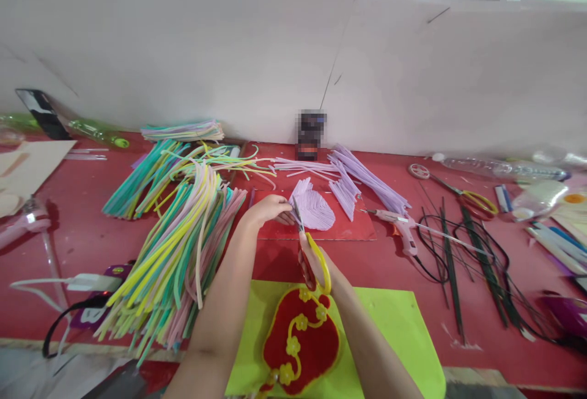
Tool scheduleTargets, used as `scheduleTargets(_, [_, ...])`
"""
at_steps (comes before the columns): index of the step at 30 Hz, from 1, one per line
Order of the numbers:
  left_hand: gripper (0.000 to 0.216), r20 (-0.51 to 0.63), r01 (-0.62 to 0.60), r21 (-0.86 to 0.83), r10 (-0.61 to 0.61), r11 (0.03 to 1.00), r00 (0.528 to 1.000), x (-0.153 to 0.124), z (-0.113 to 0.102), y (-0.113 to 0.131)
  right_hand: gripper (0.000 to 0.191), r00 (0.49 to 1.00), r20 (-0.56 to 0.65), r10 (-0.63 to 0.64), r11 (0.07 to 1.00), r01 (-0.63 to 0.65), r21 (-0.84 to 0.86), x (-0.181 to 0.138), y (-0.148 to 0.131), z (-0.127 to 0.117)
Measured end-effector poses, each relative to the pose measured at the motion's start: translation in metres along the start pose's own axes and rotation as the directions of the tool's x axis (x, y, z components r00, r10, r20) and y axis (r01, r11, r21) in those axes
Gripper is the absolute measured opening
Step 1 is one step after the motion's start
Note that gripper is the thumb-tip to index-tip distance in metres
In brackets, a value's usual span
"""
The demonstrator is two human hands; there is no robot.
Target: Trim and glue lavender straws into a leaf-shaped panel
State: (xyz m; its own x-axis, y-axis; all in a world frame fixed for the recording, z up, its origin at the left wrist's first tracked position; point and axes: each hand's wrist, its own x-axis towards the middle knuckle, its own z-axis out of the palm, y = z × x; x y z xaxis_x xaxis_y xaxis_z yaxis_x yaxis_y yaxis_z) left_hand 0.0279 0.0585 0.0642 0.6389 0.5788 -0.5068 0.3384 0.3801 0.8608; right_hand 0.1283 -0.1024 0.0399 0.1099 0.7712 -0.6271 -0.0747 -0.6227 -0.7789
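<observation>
In the head view, my right hand (316, 258) is closed round the handles of a pair of scissors (324, 263) with yellow and red grips. Their blades point up and away, at the left edge of a lilac petal-like piece (315, 206) made of pipe cleaners laid side by side. My left hand (275, 208) pinches that piece by its left edge, close to the blades. Several lilac pipe cleaners (346, 191) lie just right of it. Below my wrists is a red fuzzy shape (316, 347) with a yellow edge and yellow flowers, on a lime-green sheet (394, 338).
A large heap of coloured pipe cleaners (169, 252) fills the left side of the red table. To the right rest a pink glue gun (403, 231) with its cord, a second pair of scissors (477, 203), dark green stems (452, 283) and a plastic bottle (499, 168). A white partition (229, 51) stands behind.
</observation>
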Motion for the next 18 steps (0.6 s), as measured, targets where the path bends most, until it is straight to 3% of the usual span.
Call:
scheduleTargets(10, [0.020, -0.010, 0.007, 0.021, -0.007, 1.000, 1.000, -0.0025, -0.0005, -0.0003, 0.061, 0.999, -0.024, 0.026, 0.999, -0.027, -0.022, 0.0023, -0.0007, 0.0026])
scheduleTargets(18, [0.014, -0.005, 0.008, 0.001, -0.008, 1.000, 1.000, -0.0040, -0.0021, -0.0003, 0.066, 0.997, -0.070, 0.031, 0.998, -0.034, -0.053, -0.0017, -0.0044, 0.0052])
